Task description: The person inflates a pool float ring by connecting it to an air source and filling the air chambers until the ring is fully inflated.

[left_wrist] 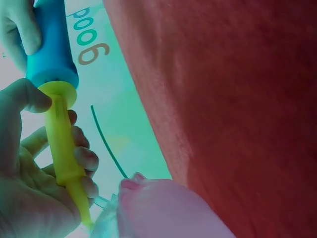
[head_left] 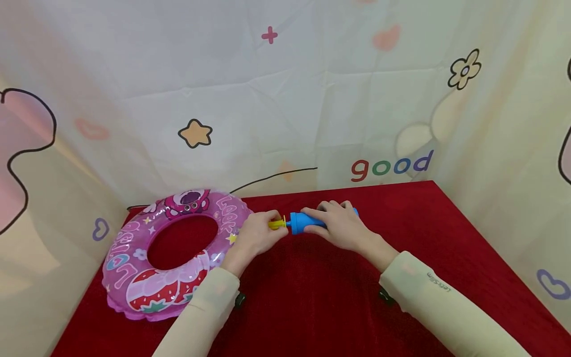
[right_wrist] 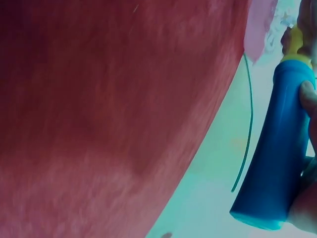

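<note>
A blue hand pump [right_wrist: 277, 144] with a yellow nozzle [left_wrist: 60, 134] is held up over the red cloth between my two hands. My left hand [head_left: 257, 233] grips the yellow nozzle, thumb near its round flange and fingers curled behind it. Around the blue barrel is my right hand [head_left: 342, 225], thumb along the near side. The nozzle points left, toward the pink swim ring [head_left: 127, 240], which lies inflated beside my left forearm. In the left wrist view, the tapered nozzle tip overlaps the ring's edge.
A red cloth [head_left: 303, 297] covers the table. Behind it hangs a pale curtain [head_left: 276, 114] printed with a star, a flower and the word "good", and the curtain also closes off both sides. Small dark devices sit under both wrists.
</note>
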Available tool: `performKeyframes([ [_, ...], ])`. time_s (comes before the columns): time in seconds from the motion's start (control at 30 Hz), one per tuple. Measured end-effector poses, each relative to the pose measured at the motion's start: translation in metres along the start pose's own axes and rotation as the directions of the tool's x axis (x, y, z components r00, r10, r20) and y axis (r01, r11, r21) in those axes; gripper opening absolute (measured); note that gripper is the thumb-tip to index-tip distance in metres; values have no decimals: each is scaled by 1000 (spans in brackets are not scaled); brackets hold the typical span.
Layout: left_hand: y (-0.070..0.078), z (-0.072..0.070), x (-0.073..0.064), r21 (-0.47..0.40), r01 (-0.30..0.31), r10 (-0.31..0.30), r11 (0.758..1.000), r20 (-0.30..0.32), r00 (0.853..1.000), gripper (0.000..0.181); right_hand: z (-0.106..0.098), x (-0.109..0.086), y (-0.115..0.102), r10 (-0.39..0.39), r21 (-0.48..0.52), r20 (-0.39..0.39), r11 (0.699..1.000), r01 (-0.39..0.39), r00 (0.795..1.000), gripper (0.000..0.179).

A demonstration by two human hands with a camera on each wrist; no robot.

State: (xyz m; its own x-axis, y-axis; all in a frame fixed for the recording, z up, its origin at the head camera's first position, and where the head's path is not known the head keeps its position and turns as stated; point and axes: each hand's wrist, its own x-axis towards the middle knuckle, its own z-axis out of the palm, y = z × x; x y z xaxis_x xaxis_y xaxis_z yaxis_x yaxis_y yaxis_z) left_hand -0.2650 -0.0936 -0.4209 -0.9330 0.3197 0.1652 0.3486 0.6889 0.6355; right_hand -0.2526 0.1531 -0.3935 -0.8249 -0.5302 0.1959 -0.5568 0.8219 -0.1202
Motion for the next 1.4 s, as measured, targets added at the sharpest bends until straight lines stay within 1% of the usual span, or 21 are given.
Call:
performKeyframes([
  [0.03,0,0,0,-3,10,-10,1000,-3,1000,26,-1,-1,3,-2,7,4,1000,1,1000,55],
  [0.13,-2,2,-1,-11,12,-12,1000,-11,1000,24,-5,-8,16,0,28,15,1000,0,1000,54],
  [0.3,-5,4,1,-30,17,-17,999,-12,1000,24,-11,-22,41,31,52,38,998,-33,999,54],
  [0.47,-9,5,0,-19,15,-16,1000,-4,1000,21,-14,-38,64,64,79,64,994,-69,996,55],
  [0.67,-9,5,0,0,0,0,1000,-17,1000,18,-19,-54,90,72,96,48,992,-76,996,54],
  [0.8,-8,6,-1,19,-8,9,1000,-7,1000,18,-17,-59,100,77,100,35,992,-80,996,55],
  [0.9,-6,7,-1,49,-43,43,998,4,999,18,-10,-58,99,69,92,15,993,-70,997,56],
  [1.03,-6,6,-1,72,-91,92,993,-5,996,14,-1,-48,84,33,66,-14,997,-32,999,55],
  [1.17,-6,7,-2,85,-100,102,991,-13,995,14,6,-37,64,10,46,-31,999,-8,999,55],
  [1.27,-5,9,-3,86,-95,96,992,-17,995,16,10,-28,48,3,37,-34,999,-2,999,56],
  [1.4,-3,12,-1,96,-106,109,990,-23,994,17,15,-17,29,-8,21,-38,1000,9,999,56],
])
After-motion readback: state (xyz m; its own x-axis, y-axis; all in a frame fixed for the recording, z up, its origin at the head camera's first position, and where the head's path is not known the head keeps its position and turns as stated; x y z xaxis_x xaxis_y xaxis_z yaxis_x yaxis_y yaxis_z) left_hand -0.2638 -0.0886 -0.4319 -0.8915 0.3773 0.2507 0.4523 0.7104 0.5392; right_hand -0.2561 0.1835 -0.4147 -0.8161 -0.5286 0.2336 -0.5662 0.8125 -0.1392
